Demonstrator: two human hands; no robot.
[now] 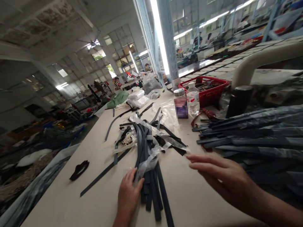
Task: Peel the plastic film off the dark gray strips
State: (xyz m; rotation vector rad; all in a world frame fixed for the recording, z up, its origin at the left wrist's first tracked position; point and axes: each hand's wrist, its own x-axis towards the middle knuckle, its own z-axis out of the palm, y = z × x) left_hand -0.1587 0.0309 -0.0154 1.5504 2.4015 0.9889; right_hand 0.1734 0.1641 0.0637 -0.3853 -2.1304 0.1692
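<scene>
A bundle of dark flat straps [151, 176], partly wrapped in clear plastic film [151, 154], lies on the beige table [99, 157] in front of me. My left hand [127, 195] rests at the bundle's left side, thumb and fingers touching the film and the straps. My right hand [220, 176] hovers to the right of the bundle with fingers stretched out flat, holding nothing. A large stack of long dark straps [255, 135] lies just beyond the right hand.
A jar [181, 104] and a water bottle [193, 101] stand behind the bundle, next to a red basket [205, 88]. Loose straps [113, 121] and a black loop [79, 170] lie to the left. White bags [138, 97] sit farther back. People work in the distance.
</scene>
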